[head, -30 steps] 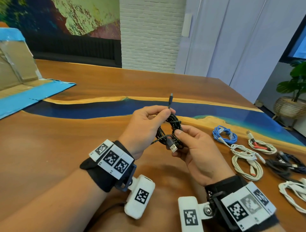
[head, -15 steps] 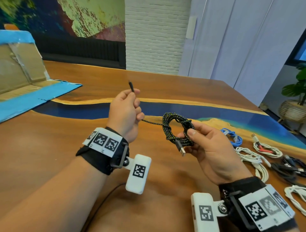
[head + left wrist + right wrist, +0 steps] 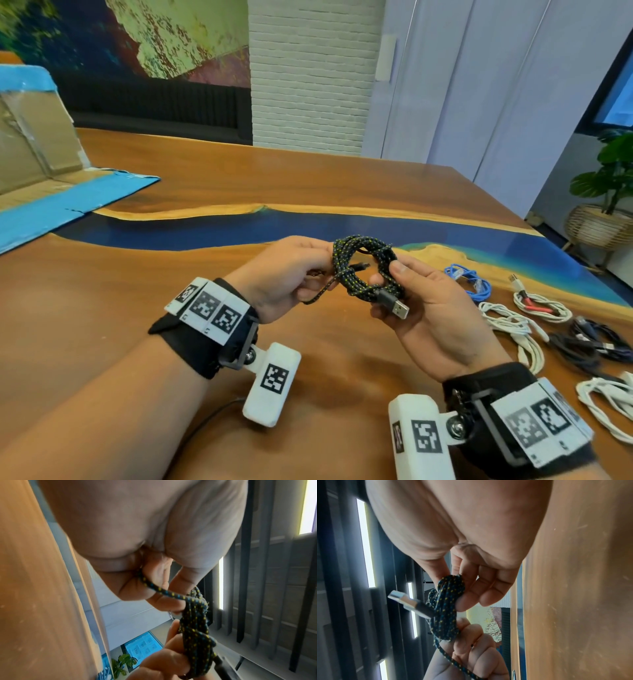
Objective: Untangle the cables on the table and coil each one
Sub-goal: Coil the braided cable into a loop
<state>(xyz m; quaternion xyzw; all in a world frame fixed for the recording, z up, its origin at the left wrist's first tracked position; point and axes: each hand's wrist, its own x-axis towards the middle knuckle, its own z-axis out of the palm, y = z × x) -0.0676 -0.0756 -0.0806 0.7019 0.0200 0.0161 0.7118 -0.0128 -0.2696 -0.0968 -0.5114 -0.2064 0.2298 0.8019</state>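
Observation:
Both hands hold a black braided cable (image 3: 364, 267) with yellow and blue flecks, wound into a small coil above the table (image 3: 102, 325). My right hand (image 3: 407, 294) pinches the coil's right side between thumb and fingers, and a silver USB plug (image 3: 399, 310) sticks out below the thumb. My left hand (image 3: 301, 270) grips the coil's left side, with a loose strand running through its curled fingers (image 3: 154, 593). In the right wrist view the coil (image 3: 447, 607) and plug (image 3: 402, 599) show clearly. The cable's small plug lies inside the coil.
Coiled cables lie on the table at the right: a blue one (image 3: 471, 281), white ones (image 3: 520, 332) (image 3: 544, 305) (image 3: 606, 401) and dark ones (image 3: 589, 342). A flattened cardboard box with blue tape (image 3: 51, 192) sits at the far left. A potted plant (image 3: 606, 205) stands beyond the table's right edge.
My left hand, which had pulled the cable's free end out to the left, has come back to the coil and now grips its left side. The coil looks thicker.

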